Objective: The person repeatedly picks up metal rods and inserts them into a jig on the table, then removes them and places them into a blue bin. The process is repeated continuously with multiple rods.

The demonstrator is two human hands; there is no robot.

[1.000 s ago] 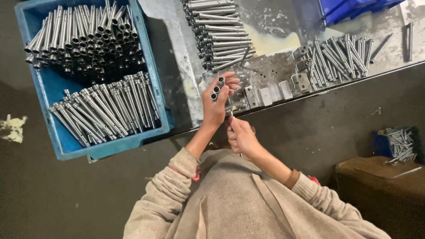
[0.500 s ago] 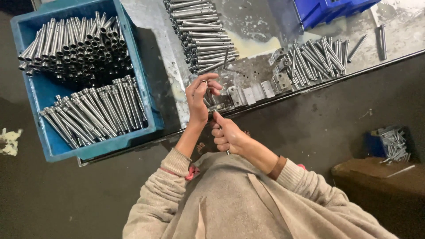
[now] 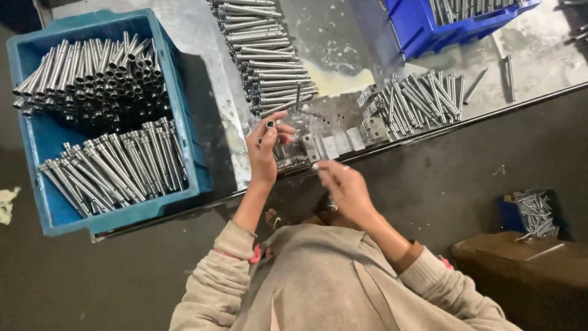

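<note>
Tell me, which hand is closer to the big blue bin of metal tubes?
Left. The left hand holds a metal tube beside the blue bin; the right hand is lower, farther away.

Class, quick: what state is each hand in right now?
Left hand: closed on a metal tube.
Right hand: fingers partly curled, blurred; cannot tell what it holds.

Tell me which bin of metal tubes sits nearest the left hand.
The light blue bin left of the left hand, holding two stacks of metal tubes. The dark blue bin sits at the bench's far edge.
</note>
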